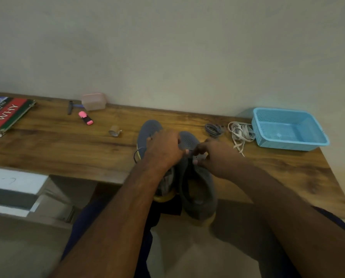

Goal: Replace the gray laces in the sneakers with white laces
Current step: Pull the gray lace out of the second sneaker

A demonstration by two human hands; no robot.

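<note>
Book (5, 115) at desk (67, 149) left edge, pink highlighter (85, 117) and pink box (93, 101) near the wall; bare wood between them and the sneakers. Two gray sneakers (189, 141) mid-desk, long axes front-to-back, toes toward wall, heels overhanging the near edge. Left hand (163, 149) grips the left sneaker's top. Right hand (213, 155) pinches at the right sneaker's eyelets. Gray laces (213, 129), white laces (240, 133), then blue basket (290, 129) at the right edge.
</note>
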